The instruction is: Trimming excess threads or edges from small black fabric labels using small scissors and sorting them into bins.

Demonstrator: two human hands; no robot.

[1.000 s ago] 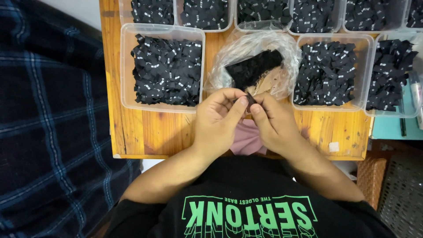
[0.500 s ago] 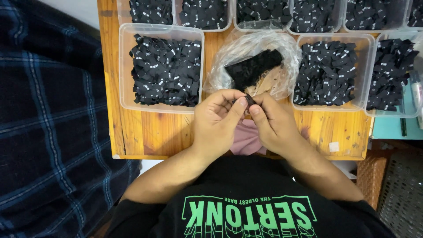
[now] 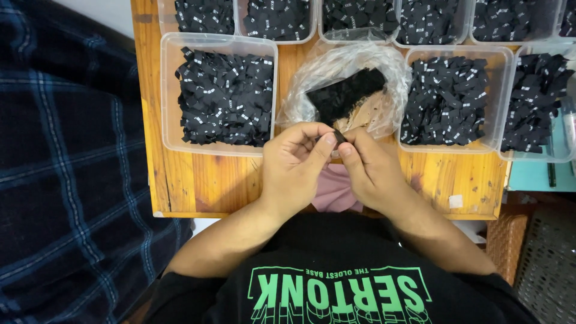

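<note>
1. Nearest: left hand (image 3: 294, 171) and right hand (image 3: 375, 171) meet over the near edge of the wooden table (image 3: 204, 183). Fingertips of both pinch narrow on one small black label (image 3: 339, 138), held between them just above the table. Little of it shows; a slack pinch could let it fall toward the lap.
2. Under the hands, a pink cloth (image 3: 336, 189) lies at the table edge. A dropped label could land in its folds.
3. Just beyond the fingers, a clear plastic bag (image 3: 354, 66) sits open with a stack of black labels (image 3: 345, 95) inside. The hands are close; a nudge could spill the stack.
4. Left of the bag, a clear plastic tub (image 3: 171, 90) heaped with loose labels; right, a second tub (image 3: 501, 99), equally full. All pieces look alike, so one put in the wrong tub would likely be hard to find.
5. Farthest: a row of further tubs (image 3: 312, 33), cut off by the frame.
</note>
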